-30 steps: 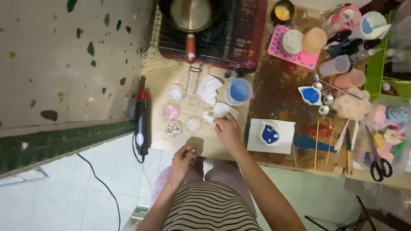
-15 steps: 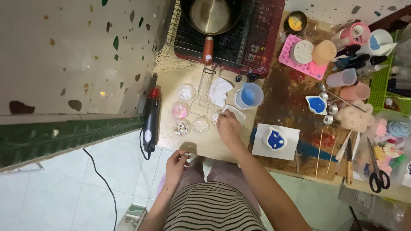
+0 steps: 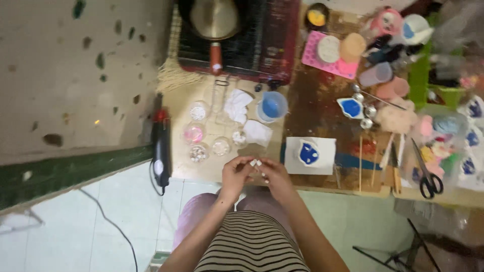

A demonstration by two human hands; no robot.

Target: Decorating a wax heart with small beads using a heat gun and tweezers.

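Note:
My left hand (image 3: pixel 236 174) and my right hand (image 3: pixel 273 175) meet at the near edge of the low table (image 3: pixel 232 168), fingertips pinched together on small white pieces (image 3: pixel 255 162). The image is blurred, so I cannot tell what the pieces are. Just beyond my hands stand several small clear round dishes (image 3: pixel 207 133) of beads and shells, and a crumpled white tissue (image 3: pixel 257 132). To the right lies a blue-filled mould (image 3: pixel 308 152) on a white sheet.
A black and red heat gun (image 3: pixel 161 146) lies along the table's left edge. A blue measuring cup (image 3: pixel 273 107) sits mid-table. A pan (image 3: pixel 214 20) rests on a wire rack at the back. Scissors (image 3: pixel 429 174), sticks, cups and moulds crowd the right side.
My right hand has drawn back from the small dishes to the table's near edge. My left hand rose to meet it, and both now pinch the small white pieces. The view shifted.

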